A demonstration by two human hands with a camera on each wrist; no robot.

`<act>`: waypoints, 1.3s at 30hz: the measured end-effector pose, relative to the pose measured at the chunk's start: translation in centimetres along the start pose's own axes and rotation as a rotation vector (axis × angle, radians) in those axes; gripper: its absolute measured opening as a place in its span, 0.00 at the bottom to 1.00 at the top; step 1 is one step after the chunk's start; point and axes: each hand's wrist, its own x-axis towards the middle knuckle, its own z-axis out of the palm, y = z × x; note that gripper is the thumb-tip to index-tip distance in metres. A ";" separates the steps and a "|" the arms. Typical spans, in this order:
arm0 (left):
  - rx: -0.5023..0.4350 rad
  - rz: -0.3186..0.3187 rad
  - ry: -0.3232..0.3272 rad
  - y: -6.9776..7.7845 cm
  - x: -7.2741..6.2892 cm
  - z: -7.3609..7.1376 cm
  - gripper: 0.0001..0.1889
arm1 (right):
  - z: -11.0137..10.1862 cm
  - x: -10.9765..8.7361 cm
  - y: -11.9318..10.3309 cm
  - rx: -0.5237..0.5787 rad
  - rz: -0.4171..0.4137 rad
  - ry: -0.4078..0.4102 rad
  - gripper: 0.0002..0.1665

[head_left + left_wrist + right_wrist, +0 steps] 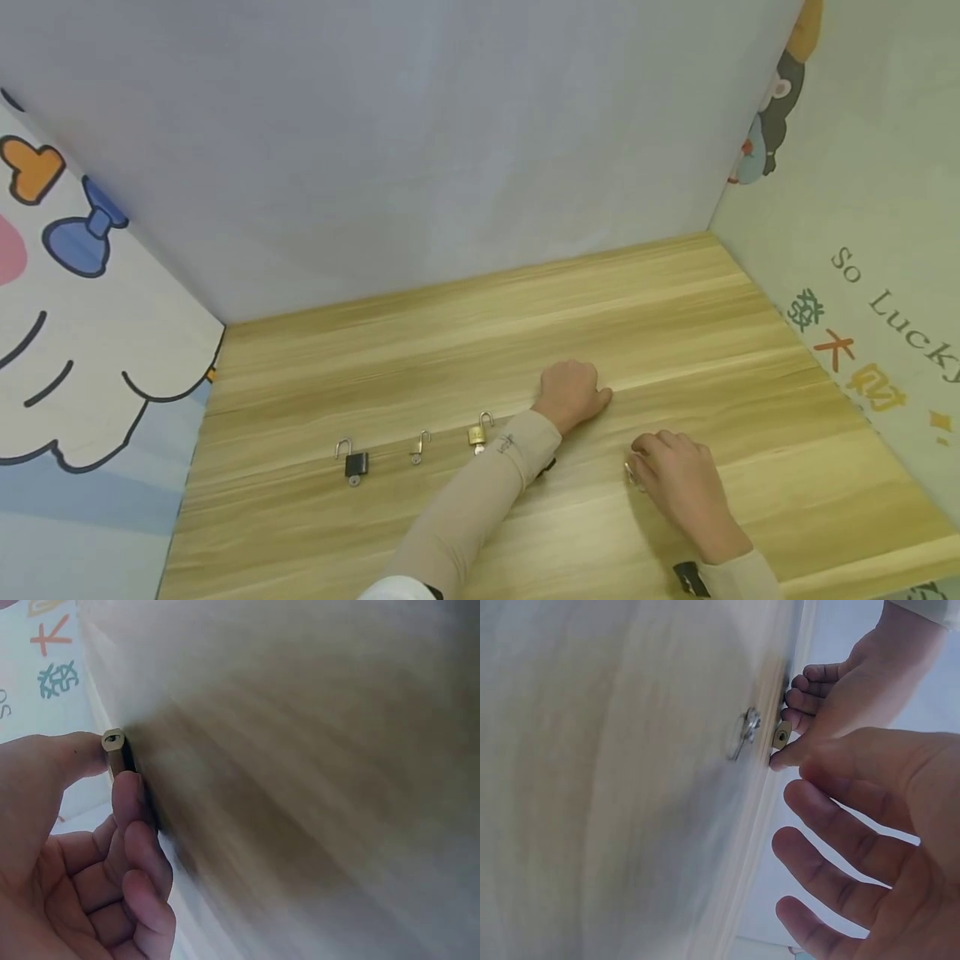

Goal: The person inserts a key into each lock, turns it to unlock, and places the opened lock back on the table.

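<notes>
My left hand (572,395) pinches a brass padlock (114,742) between thumb and forefinger, keyhole end outward. In the right wrist view, the same padlock (781,735) shows at the left fingertips, close to the tabletop; its shackle is hidden. The back of the left hand covers it in the head view. My right hand (678,483) hovers over the table with fingers loosely bent and spread, nothing between them. Just beyond its fingertips lies a small bunch of keys (748,729), partly visible beside the fingers in the head view.
Left of my arms, a black padlock (356,464), a small brass padlock (416,449) and another brass padlock (477,435) lie in a row with raised, unlatched shackles and keys inserted. The wooden table (315,533) meets a pale back wall and printed side walls.
</notes>
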 end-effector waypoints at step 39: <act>-0.180 -0.126 -0.083 -10.4 -9.4 -7.7 0.29 | 0.2 0.2 -3.1 0.340 0.288 -0.366 0.05</act>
